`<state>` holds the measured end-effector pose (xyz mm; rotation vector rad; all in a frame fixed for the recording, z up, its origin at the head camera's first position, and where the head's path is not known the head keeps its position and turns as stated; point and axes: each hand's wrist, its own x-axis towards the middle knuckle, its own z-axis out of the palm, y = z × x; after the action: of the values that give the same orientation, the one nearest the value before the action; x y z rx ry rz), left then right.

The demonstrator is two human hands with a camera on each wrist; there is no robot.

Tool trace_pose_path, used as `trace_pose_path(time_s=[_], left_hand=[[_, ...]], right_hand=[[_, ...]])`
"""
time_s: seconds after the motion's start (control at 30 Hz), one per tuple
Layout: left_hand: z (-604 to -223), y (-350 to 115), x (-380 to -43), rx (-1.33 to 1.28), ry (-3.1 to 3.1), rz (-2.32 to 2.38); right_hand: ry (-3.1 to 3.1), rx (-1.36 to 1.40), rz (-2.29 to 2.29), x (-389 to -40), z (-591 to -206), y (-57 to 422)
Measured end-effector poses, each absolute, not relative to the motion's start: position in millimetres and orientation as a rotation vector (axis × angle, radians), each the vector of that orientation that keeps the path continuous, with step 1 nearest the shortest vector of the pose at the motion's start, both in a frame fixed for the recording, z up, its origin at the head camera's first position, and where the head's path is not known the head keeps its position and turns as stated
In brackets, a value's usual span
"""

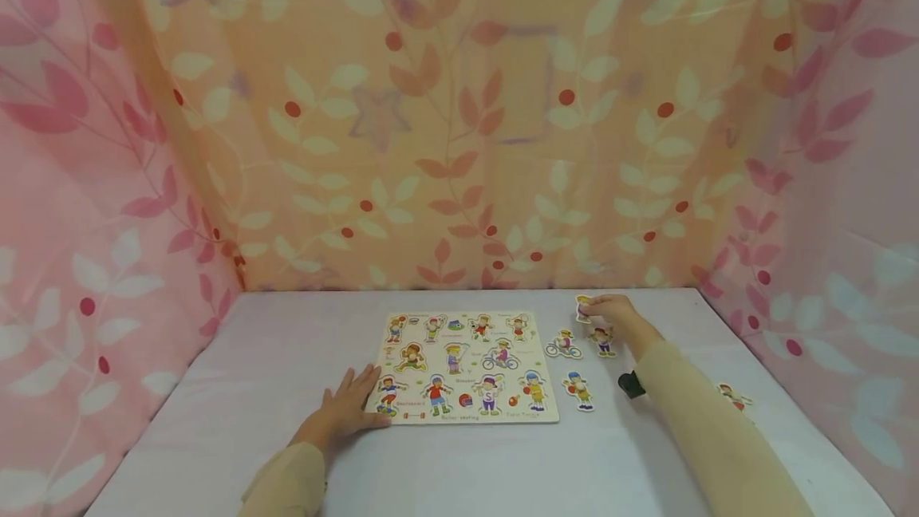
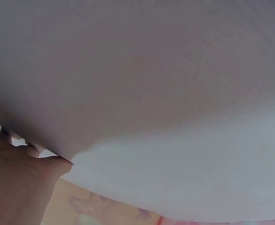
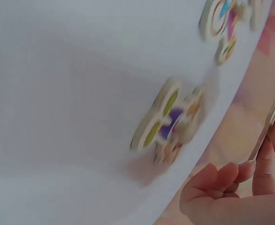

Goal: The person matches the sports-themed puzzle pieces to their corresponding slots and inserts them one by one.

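A wooden picture puzzle board (image 1: 467,413) with printed sports figures lies on the white table. My left hand (image 1: 346,407) rests at its left edge, fingers spread and thumb by the near corner. Right of the board, my right hand (image 1: 616,311) pinches a figure-shaped puzzle piece (image 1: 582,308). Only that piece's thin edge (image 3: 270,123) shows in the right wrist view. Below this hand lies a knobbed piece (image 3: 171,123) with a purple top and green legs. Close by is a cyclist piece (image 1: 564,344). In the left wrist view, my left hand (image 2: 22,173) appears at the lower left.
Nearer me lies a blue-capped figure piece (image 1: 578,391). Another piece (image 1: 732,396) sits far right, partly behind the right sleeve (image 1: 707,421). A small black object (image 1: 632,384) shows at the right wrist. Flowered cloth walls (image 1: 459,182) enclose the table (image 1: 459,473) at back and sides.
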<state>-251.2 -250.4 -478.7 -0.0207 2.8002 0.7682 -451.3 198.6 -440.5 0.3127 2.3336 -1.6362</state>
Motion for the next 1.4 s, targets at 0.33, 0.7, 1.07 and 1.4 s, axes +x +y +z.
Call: trace_pose_path(time_s=[0.33,0.7,1.07,1.4], left_hand=[[-477,-253,-252,-0.011,2.799,0.771],[-478,-256,-255,-0.007,2.801,0.746],[-480,-256,-254,-0.002,2.803,0.741],[-481,-254,-253,0.011,2.803,0.726]], right_hand=[[2.330,0.264,-1.747,-438,-444,184],[2.429,0.265,-1.626,-415,-435,163],[2.389,0.214,-1.658,-398,-434,144],[2.368,0.229,-1.737,-379,-433,125]])
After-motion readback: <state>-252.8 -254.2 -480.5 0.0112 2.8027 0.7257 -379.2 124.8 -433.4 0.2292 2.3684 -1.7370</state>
